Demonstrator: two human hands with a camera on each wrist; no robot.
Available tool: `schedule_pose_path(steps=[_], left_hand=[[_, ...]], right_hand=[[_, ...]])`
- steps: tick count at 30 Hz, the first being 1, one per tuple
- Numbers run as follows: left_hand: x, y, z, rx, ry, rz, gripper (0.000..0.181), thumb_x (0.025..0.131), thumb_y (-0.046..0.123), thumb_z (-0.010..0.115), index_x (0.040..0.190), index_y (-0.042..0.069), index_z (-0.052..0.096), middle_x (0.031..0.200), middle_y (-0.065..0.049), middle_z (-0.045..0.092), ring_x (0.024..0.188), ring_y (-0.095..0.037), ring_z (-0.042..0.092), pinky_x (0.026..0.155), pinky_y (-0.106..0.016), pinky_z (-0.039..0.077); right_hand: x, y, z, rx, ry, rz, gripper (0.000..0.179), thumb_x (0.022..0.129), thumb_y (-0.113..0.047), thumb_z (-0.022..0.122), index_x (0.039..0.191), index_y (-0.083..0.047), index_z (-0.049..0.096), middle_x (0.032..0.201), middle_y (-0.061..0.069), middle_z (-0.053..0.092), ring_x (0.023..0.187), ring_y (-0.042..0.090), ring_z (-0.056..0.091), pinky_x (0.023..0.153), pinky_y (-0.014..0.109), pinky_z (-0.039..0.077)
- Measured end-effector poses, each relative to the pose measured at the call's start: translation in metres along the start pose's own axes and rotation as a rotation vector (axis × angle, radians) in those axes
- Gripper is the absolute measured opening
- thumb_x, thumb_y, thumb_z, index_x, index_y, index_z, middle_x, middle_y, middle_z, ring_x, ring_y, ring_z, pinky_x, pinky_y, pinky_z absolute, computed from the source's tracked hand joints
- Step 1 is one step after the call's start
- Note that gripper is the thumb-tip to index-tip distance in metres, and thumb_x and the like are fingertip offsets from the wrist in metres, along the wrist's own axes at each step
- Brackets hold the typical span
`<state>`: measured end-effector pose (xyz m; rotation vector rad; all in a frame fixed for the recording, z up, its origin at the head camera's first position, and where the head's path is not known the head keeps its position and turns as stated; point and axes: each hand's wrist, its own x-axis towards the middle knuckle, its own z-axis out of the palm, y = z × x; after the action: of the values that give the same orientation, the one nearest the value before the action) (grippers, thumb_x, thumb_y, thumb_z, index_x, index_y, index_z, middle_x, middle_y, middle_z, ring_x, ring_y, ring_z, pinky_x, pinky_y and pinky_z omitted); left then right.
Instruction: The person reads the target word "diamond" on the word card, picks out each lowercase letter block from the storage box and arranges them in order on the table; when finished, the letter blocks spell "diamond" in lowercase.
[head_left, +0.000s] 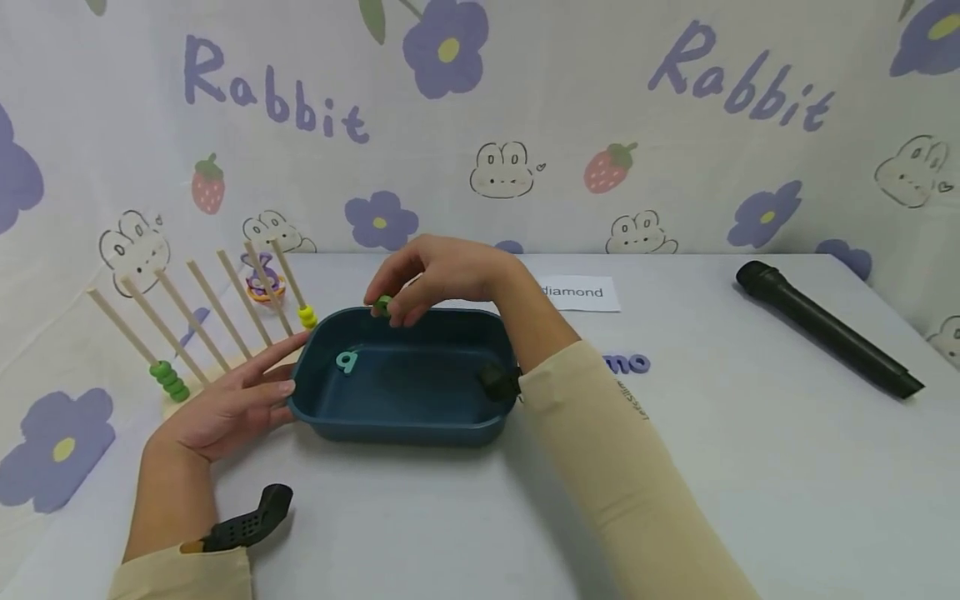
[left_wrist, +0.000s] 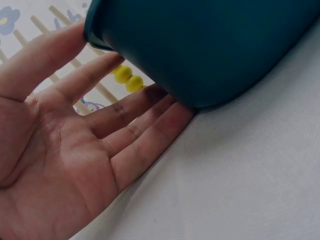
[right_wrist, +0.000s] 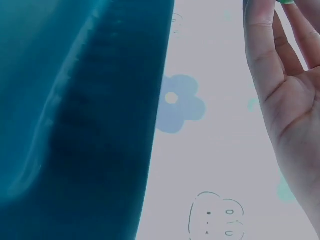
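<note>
A dark teal plastic bin (head_left: 405, 432) stands on the white table in front of me, with a mint-green letter (head_left: 347, 362) lying inside near its left end. My left hand (head_left: 232, 408) rests against the bin's left end; its nearly straight fingers (left_wrist: 142, 132) touch the outer wall, and the thumb is by the rim. Over the bin's far rim, my right hand (head_left: 442, 271) pinches a small green piece (head_left: 383, 305) between thumb and fingers. Only a sliver of that green piece (right_wrist: 286, 1) shows in the right wrist view, so its kind I cannot tell.
Left of the bin stands a wooden peg rack with green beads (head_left: 169, 381) and yellow beads (head_left: 307, 317). Behind it is a small purple-and-orange object (head_left: 264, 283). A "diamond" card (head_left: 585, 293) and purple letters (head_left: 628, 364) lie to the right; a black microphone (head_left: 828, 329) lies farther right.
</note>
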<state>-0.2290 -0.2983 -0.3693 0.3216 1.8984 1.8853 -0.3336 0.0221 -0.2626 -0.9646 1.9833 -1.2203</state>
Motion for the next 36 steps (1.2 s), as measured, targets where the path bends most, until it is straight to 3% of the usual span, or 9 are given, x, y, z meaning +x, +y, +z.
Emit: schedule_pose_path(steps=[5,9,18,30,36], left_hand=[[0.000,0.000,0.001,0.010,0.001,-0.003,0.068,0.108,0.012,0.052,0.166,0.027,0.021,0.173,-0.014,0.009,0.128,-0.011,0.060,0.102,-0.029,0.054],[0.000,-0.001,0.000,0.016,-0.001,0.004,0.068,0.107,0.012,0.051,0.166,0.028,0.021,0.173,-0.015,0.008,0.129,-0.010,0.059,0.102,-0.029,0.054],[0.000,-0.008,-0.002,0.032,-0.001,0.009,0.068,0.107,0.011,0.051,0.166,0.029,0.021,0.172,-0.019,0.010,0.131,-0.007,0.057,0.102,-0.029,0.054],[0.002,-0.006,0.000,0.031,-0.004,0.007,0.069,0.107,0.011,0.052,0.166,0.028,0.020,0.172,-0.020,0.010,0.130,-0.007,0.058,0.102,-0.028,0.054],[0.002,-0.006,-0.001,0.028,0.005,0.001,0.068,0.107,0.012,0.052,0.166,0.028,0.021,0.170,-0.021,0.012,0.129,-0.009,0.058,0.102,-0.029,0.054]], right_hand=[[-0.012,0.003,0.000,0.032,0.033,0.014,0.029,0.096,-0.006,0.069,0.125,-0.005,0.073,0.116,0.018,0.075,0.102,0.030,0.074,0.093,0.039,0.061],[-0.020,0.003,0.000,0.057,0.064,0.030,0.031,0.098,-0.005,0.067,0.128,-0.003,0.071,0.115,0.018,0.075,0.108,0.036,0.072,0.093,0.038,0.061],[-0.034,0.000,0.002,0.069,0.141,0.039,0.028,0.096,-0.007,0.069,0.124,-0.006,0.072,0.109,0.017,0.074,0.105,0.037,0.074,0.091,0.040,0.062],[-0.060,-0.005,0.003,0.029,0.284,0.048,0.024,0.097,-0.010,0.069,0.120,-0.007,0.074,0.111,0.022,0.073,0.102,0.041,0.073,0.083,0.037,0.063],[-0.073,-0.002,0.003,0.018,0.350,0.051,0.032,0.089,-0.009,0.076,0.121,-0.010,0.074,0.112,0.015,0.073,0.099,0.036,0.074,0.088,0.039,0.062]])
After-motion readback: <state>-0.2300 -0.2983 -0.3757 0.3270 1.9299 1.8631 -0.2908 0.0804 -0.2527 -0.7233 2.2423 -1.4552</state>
